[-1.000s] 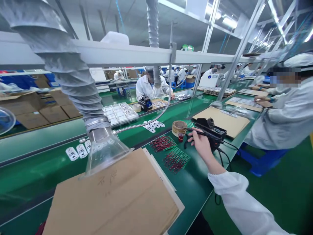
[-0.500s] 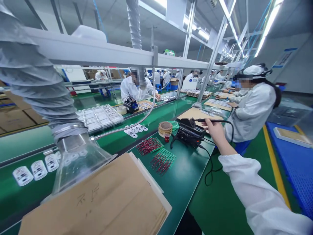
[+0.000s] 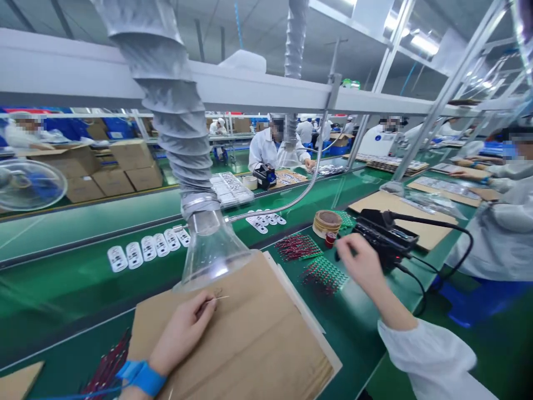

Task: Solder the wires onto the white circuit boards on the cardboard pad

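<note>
Left hand (image 3: 181, 333), out of view earlier, now in frame above a kraft cardboard sheet (image 3: 250, 344), thumb and fingertips pinching a thin bright wire (image 3: 220, 297), blue wrist strap (image 3: 141, 378) around the wrist. Right hand (image 3: 360, 266), no longer gripping the soldering iron (image 3: 372, 214), fingers loosely bunched with nothing visible in them, just above green circuit-board strips (image 3: 325, 276) studded with red parts.
</note>
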The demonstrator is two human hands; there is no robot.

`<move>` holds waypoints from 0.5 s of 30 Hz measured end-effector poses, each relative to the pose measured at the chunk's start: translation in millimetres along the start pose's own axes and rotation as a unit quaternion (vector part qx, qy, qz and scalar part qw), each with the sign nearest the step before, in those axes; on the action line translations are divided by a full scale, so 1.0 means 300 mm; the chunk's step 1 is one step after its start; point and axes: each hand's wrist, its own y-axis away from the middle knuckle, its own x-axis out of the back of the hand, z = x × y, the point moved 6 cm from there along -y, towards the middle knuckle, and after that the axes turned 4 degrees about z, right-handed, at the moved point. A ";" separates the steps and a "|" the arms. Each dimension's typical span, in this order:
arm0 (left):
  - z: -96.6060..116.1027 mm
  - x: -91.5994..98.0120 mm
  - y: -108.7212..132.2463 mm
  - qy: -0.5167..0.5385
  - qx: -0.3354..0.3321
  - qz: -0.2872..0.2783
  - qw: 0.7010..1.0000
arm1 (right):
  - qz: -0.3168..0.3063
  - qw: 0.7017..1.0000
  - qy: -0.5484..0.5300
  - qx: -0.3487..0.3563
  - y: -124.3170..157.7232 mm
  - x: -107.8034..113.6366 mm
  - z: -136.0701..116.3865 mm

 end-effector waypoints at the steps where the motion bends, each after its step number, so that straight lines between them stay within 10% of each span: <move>1: 0.004 -0.002 0.001 -0.001 -0.003 -0.002 1.000 | -0.082 0.996 -0.018 0.024 0.012 -0.127 -0.061; 8: 0.004 -0.009 -0.023 0.023 -0.029 -0.002 0.999 | -0.278 0.959 -0.025 0.048 -0.091 -0.823 -0.326; 15: 0.010 -0.004 -0.045 0.075 -0.028 0.013 0.997 | -0.260 0.965 -0.037 0.014 -0.167 -1.039 -0.385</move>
